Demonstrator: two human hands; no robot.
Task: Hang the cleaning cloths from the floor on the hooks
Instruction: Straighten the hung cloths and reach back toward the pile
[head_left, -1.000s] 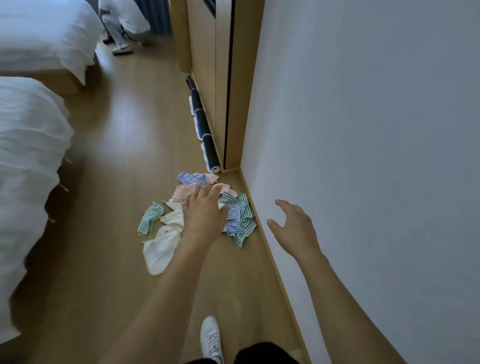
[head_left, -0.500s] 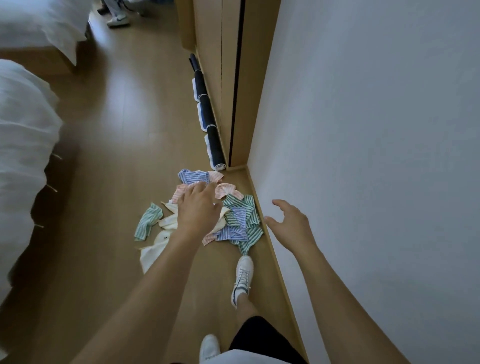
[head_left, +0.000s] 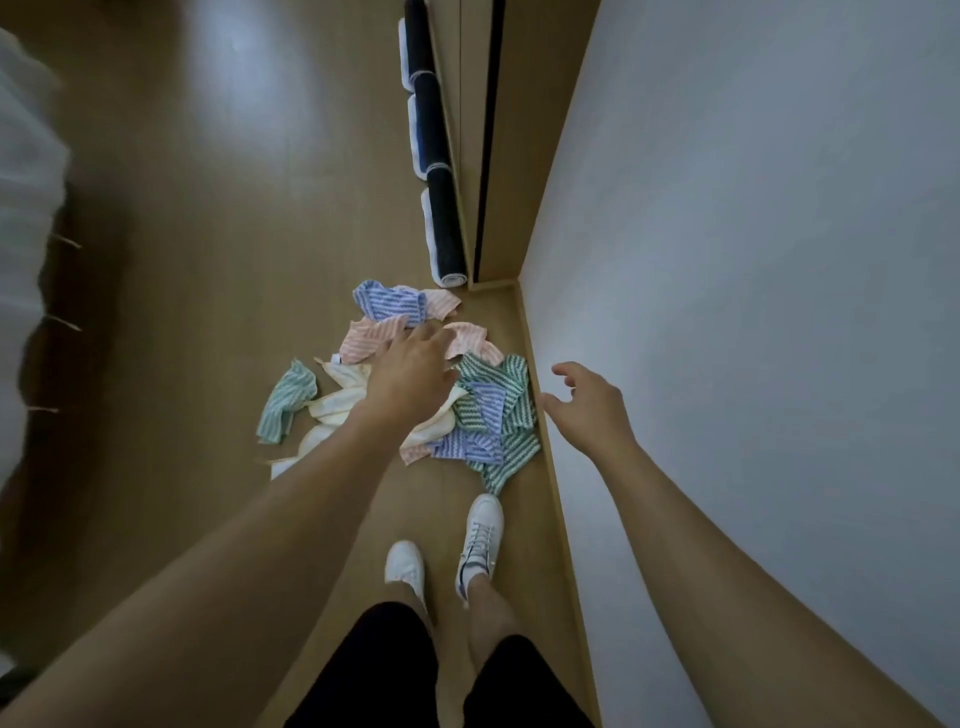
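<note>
Several cleaning cloths lie in a loose pile on the wooden floor beside the wall: a blue striped cloth, a pink striped cloth, a green striped cloth, cream cloths and a green and blue heap. My left hand reaches out over the middle of the pile, fingers extended, holding nothing. My right hand hovers to the right near the skirting board, fingers spread and relaxed, empty. No hooks are in view.
The white wall runs along the right. A wooden wardrobe stands ahead with dark rolled mats along its base. A white bed lies at the left. My feet in white shoes stand just before the pile.
I have stepped closer to the pile and the view has tilted down. Both hands stay outstretched over the cloths, with both feet now in view.
</note>
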